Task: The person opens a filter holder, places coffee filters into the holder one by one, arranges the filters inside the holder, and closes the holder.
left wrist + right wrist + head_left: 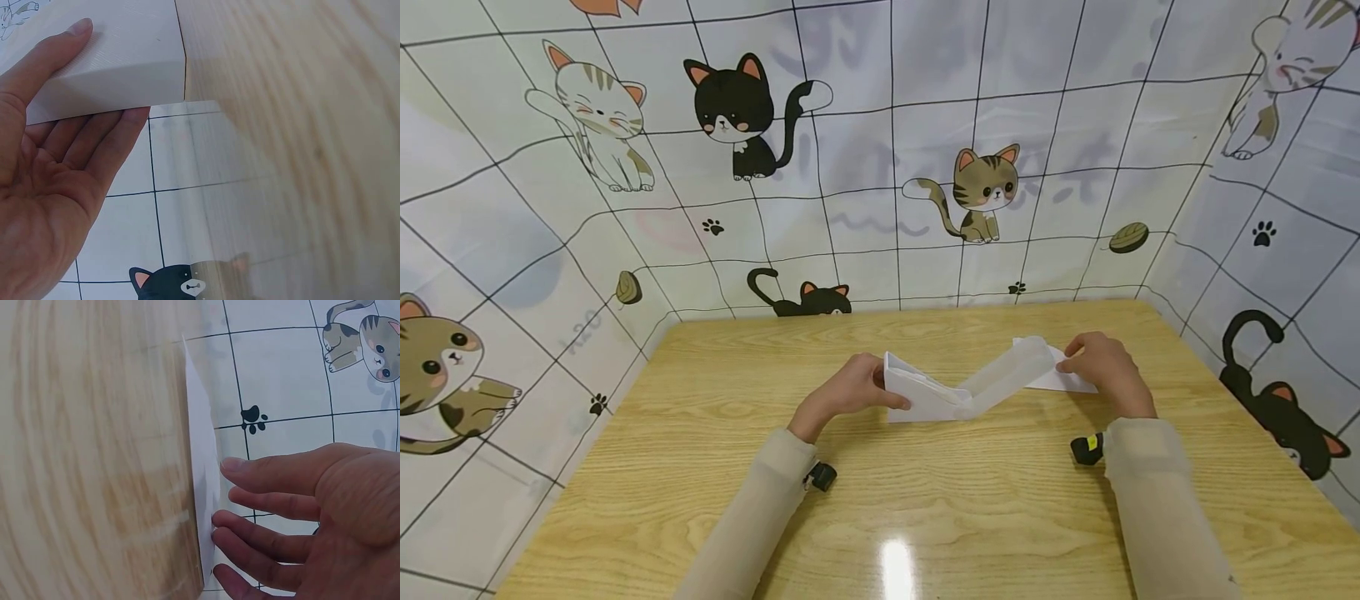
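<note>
My left hand [857,385] grips a slim white box [921,400] at its left end, tilted on its long edge. In the left wrist view the thumb lies on one broad face of the box [134,44] and the fingers are beneath. From the box's right end a translucent whitish strip [1007,377] slopes up to the right. My right hand [1105,367] is at the far end of the strip, over a white sheet [1063,383] on the table. In the right wrist view its fingers are loosely bent, fingertips right at the edge of the white sheet [201,469].
The wooden table [820,533] runs back to a white wall covering [857,125] printed with grid lines and cartoon cats. Similar coverings stand along the left and right sides. Both wrists carry small black devices, such as the one [1086,450] at the right sleeve.
</note>
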Action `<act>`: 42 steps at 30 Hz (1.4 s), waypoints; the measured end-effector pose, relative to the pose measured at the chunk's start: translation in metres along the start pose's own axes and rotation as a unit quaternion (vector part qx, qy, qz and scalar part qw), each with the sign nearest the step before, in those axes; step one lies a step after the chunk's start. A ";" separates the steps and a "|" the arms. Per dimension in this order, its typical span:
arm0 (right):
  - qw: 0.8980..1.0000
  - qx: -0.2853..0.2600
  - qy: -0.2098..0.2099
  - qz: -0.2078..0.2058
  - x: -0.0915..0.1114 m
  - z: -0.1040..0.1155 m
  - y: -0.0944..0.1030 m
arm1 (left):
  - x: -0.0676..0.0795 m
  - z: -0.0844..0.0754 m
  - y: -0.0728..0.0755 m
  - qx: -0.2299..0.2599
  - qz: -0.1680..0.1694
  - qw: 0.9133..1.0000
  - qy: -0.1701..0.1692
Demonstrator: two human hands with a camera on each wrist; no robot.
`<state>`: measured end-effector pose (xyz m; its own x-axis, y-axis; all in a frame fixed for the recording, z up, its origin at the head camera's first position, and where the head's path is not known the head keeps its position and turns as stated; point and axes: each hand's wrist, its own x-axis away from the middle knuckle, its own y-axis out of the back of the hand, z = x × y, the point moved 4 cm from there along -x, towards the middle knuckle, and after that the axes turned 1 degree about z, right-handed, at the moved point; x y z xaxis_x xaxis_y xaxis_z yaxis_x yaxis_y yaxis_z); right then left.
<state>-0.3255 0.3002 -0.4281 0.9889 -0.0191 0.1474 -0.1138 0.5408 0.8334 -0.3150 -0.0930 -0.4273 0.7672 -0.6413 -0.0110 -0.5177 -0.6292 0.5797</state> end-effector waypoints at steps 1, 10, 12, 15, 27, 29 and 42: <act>1.000 0.001 -0.001 -0.002 0.000 0.000 0.000 | 0.000 0.000 0.000 -0.001 -0.001 1.000 0.000; 0.999 0.013 -0.010 -0.027 0.001 0.000 0.000 | 0.000 0.001 0.000 -0.002 -0.002 1.000 0.001; 0.999 0.017 -0.017 -0.033 0.001 0.000 -0.001 | 0.000 0.002 0.000 -0.001 -0.001 1.000 0.001; 0.999 0.019 -0.030 -0.037 0.001 0.000 -0.002 | 0.000 0.002 0.000 -0.001 0.000 1.000 0.002; 0.997 0.019 -0.075 -0.016 0.001 -0.004 -0.002 | 0.000 0.001 0.000 -0.006 -0.002 1.000 -0.001; 0.997 0.016 -0.074 -0.013 0.001 -0.006 -0.003 | 0.000 0.002 0.000 -0.007 -0.002 1.000 0.000; 0.998 0.006 -0.067 -0.002 0.001 -0.007 -0.003 | 0.000 0.001 0.000 -0.005 -0.003 1.000 0.002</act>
<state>-0.3234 0.3050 -0.4341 0.9680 -0.1334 0.2124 -0.1115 0.5298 0.8407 -0.3155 -0.0934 -0.4282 0.7712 -0.6365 -0.0115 -0.5101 -0.6287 0.5870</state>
